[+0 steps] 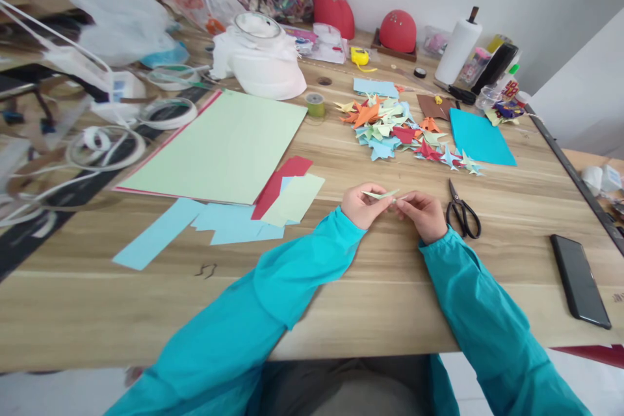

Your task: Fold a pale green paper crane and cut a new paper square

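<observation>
Between my two hands is a small folded piece of pale green paper [381, 195], held just above the wooden table. My left hand [364, 205] is closed around its left part, with the paper's pointed edge showing above the fingers. At its right end, my right hand [423, 213] pinches the paper between thumb and fingertips. The fingers hide much of the fold. Black-handled scissors [463, 214] lie just right of my right hand, blades pointing away. Beyond the hands is a pile of folded paper birds [385, 123] in orange, green, blue and red.
Large pale green sheets [224, 143] lie left, with cut blue strips [158, 234] and a green strip [294, 200] near them. A spool [315, 105] stands by the sheets. A phone [580, 281] lies right. Coiled white cables [107, 146] clutter the far left. A turquoise sheet [481, 136] lies behind the scissors.
</observation>
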### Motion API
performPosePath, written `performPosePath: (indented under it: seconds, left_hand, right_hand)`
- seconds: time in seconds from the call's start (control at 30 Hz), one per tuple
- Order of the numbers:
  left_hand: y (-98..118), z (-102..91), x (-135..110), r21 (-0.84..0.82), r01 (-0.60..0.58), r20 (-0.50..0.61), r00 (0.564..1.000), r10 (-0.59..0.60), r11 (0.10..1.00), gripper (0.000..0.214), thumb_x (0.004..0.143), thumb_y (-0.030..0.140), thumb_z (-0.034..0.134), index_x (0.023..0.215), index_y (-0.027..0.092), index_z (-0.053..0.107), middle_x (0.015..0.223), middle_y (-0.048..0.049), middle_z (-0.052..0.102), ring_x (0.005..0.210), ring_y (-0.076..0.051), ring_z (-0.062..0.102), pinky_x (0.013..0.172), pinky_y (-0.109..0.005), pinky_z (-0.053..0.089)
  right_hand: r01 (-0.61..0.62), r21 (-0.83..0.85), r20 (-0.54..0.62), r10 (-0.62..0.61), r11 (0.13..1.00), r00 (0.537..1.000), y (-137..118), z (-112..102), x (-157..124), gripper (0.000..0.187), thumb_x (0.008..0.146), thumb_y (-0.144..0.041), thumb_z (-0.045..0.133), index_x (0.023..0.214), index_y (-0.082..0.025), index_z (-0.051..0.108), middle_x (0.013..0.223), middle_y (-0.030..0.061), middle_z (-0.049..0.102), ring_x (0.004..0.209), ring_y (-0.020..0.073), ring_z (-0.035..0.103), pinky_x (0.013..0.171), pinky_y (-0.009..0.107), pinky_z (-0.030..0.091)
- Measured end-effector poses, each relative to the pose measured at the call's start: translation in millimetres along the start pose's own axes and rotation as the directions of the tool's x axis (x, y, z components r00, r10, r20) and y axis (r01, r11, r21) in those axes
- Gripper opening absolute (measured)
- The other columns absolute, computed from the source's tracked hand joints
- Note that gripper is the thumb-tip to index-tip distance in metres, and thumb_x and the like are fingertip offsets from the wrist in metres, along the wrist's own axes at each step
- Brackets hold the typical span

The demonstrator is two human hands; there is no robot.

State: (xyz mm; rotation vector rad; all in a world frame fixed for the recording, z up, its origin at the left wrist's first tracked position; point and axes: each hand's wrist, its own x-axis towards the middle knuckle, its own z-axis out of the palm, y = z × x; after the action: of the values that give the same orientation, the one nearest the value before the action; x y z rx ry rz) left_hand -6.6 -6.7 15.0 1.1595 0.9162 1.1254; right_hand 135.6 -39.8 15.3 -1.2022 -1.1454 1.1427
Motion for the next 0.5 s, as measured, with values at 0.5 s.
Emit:
performPosePath:
  seconds: [0.5]
  left_hand:
    - [-3.4, 1.6, 0.9, -0.156, 0.062, 0.021, 0.998, -0.060, 0.986, 0.030, 0.052, 0.032, 0.077, 0.066, 0.012, 0.060, 0.056, -0.0041, 0.067, 0.050, -0.014, 0.062, 0.052, -0.026, 0.052]
  right_hand:
    - [0.060, -0.012, 0.028, -0.060, 0.998, 0.998, 1.2, 0.1, -1.4, 0.020, 0.064, -0.036, 0.072, 0.068, -0.018, 0.064, 0.063, 0.0007, 0.068, 0.060, 0.0133, 0.062, 0.061, 0.027, 0.049]
